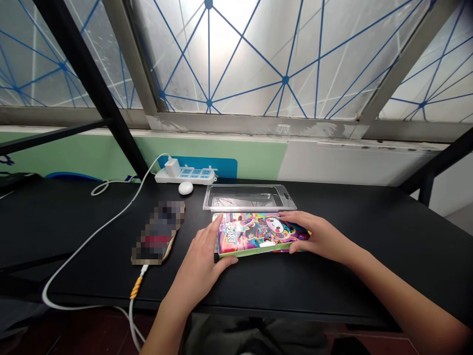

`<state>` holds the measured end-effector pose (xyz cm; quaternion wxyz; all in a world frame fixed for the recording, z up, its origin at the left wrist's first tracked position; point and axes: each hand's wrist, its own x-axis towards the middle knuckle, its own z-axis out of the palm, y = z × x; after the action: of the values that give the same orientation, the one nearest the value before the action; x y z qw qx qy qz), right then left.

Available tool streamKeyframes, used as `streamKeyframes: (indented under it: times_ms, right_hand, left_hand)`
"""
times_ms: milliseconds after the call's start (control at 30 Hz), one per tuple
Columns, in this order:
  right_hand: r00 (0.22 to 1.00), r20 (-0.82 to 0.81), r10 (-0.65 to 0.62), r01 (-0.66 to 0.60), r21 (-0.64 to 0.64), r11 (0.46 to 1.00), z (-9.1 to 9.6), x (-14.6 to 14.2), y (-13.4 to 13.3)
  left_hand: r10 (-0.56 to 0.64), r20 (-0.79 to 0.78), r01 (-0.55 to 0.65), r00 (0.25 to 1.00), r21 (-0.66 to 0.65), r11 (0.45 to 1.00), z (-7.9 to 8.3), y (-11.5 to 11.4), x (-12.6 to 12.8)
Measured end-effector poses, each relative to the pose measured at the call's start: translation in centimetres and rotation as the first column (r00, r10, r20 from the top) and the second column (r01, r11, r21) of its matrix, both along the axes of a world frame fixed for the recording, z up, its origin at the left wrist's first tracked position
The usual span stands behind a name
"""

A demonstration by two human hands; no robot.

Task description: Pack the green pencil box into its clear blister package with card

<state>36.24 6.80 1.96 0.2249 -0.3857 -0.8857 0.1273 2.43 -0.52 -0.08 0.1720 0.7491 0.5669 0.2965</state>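
Note:
A colourful pencil case with a cartoon face, the word "SPORT" and a green side lies flat in front of me, slightly tilted. My left hand grips its left end, thumb along the near edge and fingers on the far side. Around the right end, my right hand is closed, fingers over the top and thumb at the near edge. A printed sheet or card shows partly from beneath the case. Just behind it lies a clear plastic package shell.
On the black desk, a phone lies to the left, plugged into a white cable. Behind it are a small white rounded case and a power strip against the wall. Black metal bars slant up at the left.

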Motion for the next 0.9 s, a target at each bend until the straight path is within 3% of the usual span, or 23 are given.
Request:
streamKeyframes:
  times_ms: [167,267,333,433,567,733,900]
  right_hand:
    - [0.959,-0.174,-0.222,0.177,-0.239,0.955,0.4,0.6,1.5]
    - [0.854,-0.328,-0.404,0.307,-0.309,0.9,-0.4,0.4,1.8]
    - [0.793,-0.4,-0.46,0.327,-0.358,0.874,-1.2,0.1,1.6]
    - [0.784,-0.406,-0.469,0.332,-0.365,0.87,-2.0,-0.2,1.0]
    - [0.858,-0.329,-0.395,0.289,-0.326,0.9,-2.1,0.4,-0.1]
    - [0.914,-0.317,-0.252,0.139,-0.34,0.93,-2.2,1.0,-2.1]
    - [0.921,-0.26,-0.29,0.189,-0.354,0.916,-2.7,0.4,-2.7]
  left_hand:
    - [0.028,-0.006,-0.028,1.0,-0.071,0.997,0.2,-0.1,0.0]
    - [0.04,-0.015,-0.041,0.999,-0.088,0.995,0.2,-0.1,-0.1]
    - [0.021,-0.024,-0.023,0.999,-0.082,0.996,0.1,-0.1,-0.2]
    - [-0.001,-0.031,-0.001,1.0,-0.077,0.997,0.0,-0.1,-0.3]
    - [-0.003,-0.011,0.002,1.0,-0.049,0.999,-0.1,-0.3,-0.4]
    - [0.146,0.065,-0.144,0.987,-0.035,0.989,-0.3,-0.2,-0.8]
    - [-0.012,-0.08,0.016,0.997,0.044,0.999,-1.5,0.5,-1.6]
